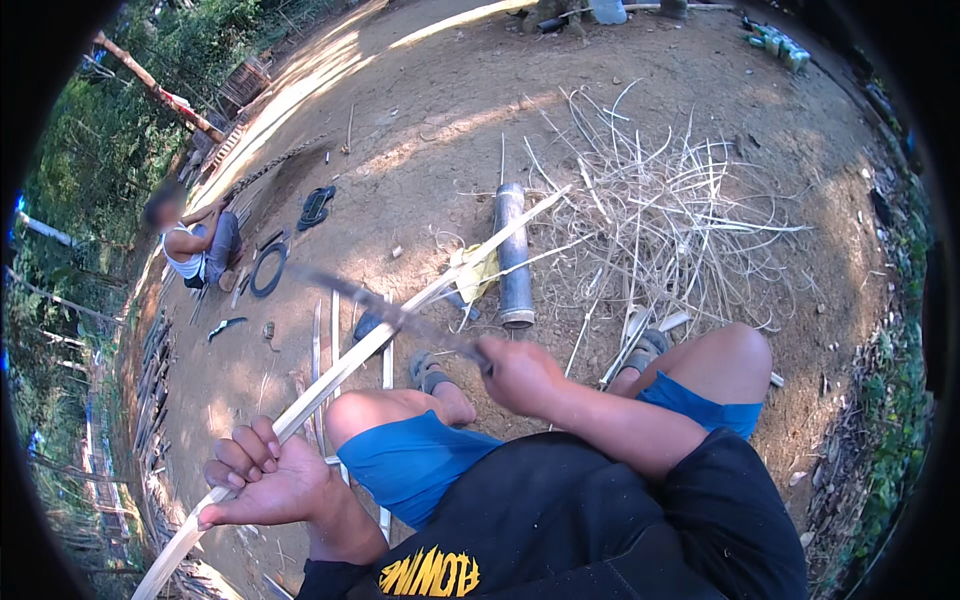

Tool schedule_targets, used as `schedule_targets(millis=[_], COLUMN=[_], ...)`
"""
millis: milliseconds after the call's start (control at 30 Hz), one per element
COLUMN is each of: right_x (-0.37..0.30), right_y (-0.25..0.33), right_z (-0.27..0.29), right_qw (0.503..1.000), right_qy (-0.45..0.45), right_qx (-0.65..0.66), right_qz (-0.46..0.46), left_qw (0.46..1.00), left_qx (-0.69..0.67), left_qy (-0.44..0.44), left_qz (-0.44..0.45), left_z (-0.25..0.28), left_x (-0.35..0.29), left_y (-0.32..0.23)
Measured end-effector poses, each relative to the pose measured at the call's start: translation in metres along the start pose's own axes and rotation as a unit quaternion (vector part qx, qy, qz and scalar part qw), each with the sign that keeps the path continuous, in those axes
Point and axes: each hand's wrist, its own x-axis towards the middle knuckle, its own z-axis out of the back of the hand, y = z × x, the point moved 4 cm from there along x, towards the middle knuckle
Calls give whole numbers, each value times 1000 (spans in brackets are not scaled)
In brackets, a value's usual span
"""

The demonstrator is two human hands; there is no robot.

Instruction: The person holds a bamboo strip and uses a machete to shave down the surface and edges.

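Left hand (268, 478), 8 o'clock, curled around pale bamboo strip (355, 361) slanting 8 to 1 o'clock; right hand (525, 376) fisted on long knife (385, 311), blade crossing strip (likely shaving step). Next stroke probably wants steady left grip.

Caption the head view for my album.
Left hand gripping a long pale strip, right hand holding a knife across it.
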Motion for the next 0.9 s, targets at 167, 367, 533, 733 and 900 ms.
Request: schedule_targets(millis=[167, 367, 533, 733, 900], right_x=[4, 13, -12, 18, -12], right_y=[-12, -58, 17, -91, 7], right_z=[-15, 2, -2, -12, -11], right_qw=[997, 994, 997, 986, 1000], right_qy=[-25, -32, 8, -64, -5], right_qx=[19, 22, 15, 4, 3], right_qz=[68, -105, 78, -156, 5], left_qw=[1000, 997, 992, 996, 1000], left_qx=[-7, -4, -59, -14, -5], left_qy=[24, 74, 109, 88, 19], left_qz=[2, -11, 20, 11, 0], left_z=[-5, 2, -1, -3, 8], left_x=[-2, -13, -12, -16, -8], left_y=[2, -6, -4, -6, -7])
